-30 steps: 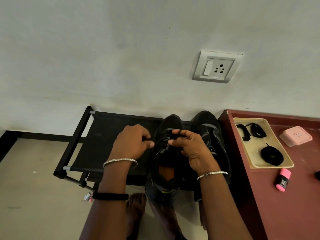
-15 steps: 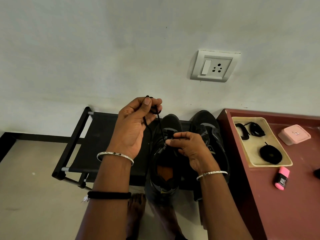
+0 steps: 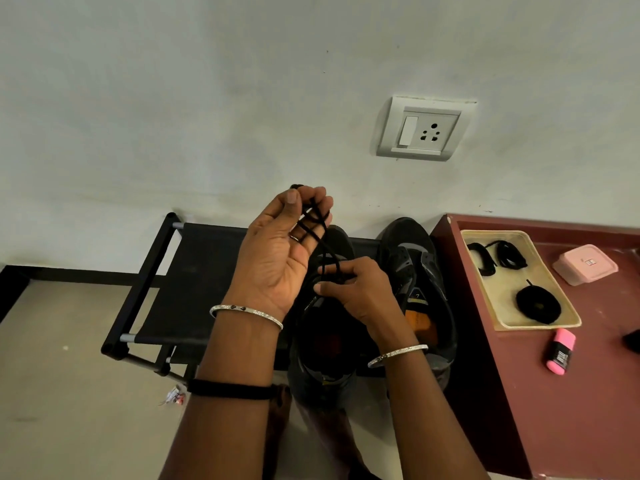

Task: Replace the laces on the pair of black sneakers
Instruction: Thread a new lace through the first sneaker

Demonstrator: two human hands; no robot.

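Two black sneakers stand side by side on a low black rack (image 3: 194, 271). My left hand (image 3: 277, 258) is raised palm up over the left sneaker (image 3: 322, 344), with its fingers curled round loops of a black lace (image 3: 311, 223). The lace runs down to my right hand (image 3: 356, 289), which pinches it at the sneaker's eyelets. The right sneaker (image 3: 415, 271) sits untouched beside it. Its orange insole shows.
A maroon table (image 3: 571, 393) stands at the right, holding a cream tray (image 3: 540, 323) with coiled black laces (image 3: 536, 303), a pink box (image 3: 585, 265) and a pink highlighter (image 3: 559, 351). A wall socket (image 3: 426, 129) is above. My bare feet stand below the rack.
My left hand has risen from the sneaker's eyelets and turned palm up, drawing the black lace out and gathering it. My right hand has stayed at the sneaker's eyelets.
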